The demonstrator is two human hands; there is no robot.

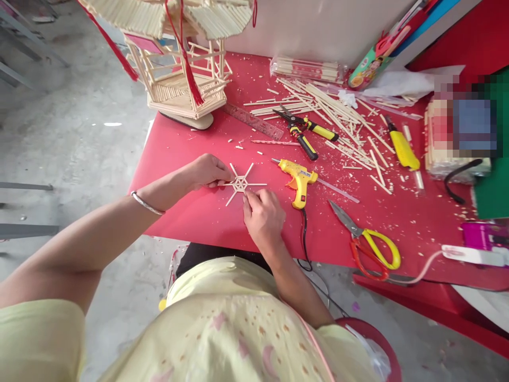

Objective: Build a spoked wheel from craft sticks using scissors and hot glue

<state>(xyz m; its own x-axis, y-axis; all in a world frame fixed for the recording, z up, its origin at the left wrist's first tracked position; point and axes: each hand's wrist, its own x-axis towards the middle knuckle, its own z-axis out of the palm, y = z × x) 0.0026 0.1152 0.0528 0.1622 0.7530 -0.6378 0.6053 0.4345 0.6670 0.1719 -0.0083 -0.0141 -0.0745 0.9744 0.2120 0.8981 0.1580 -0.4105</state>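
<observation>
A small star-shaped frame of wooden sticks (239,183) lies on the red tabletop (191,212), its arms spreading from a hexagonal middle. My left hand (209,171) pinches the tip of its left arm. With thumb and fingers closed together, my right hand (264,212) is at the lower right arm of the frame, which its fingertips partly cover. Just right of my hands a yellow hot glue gun (299,179) rests on its side, a clear glue stick (338,190) poking out of its back.
A stick-built pavilion model (186,87) with red tassels stands at the back left. Loose wooden sticks (330,109), pliers-like cutters (304,130), a ruler (254,121), a yellow utility knife (403,150) and scissors (363,239) lie to the right. The glue gun's black cord (305,239) drops over the front edge.
</observation>
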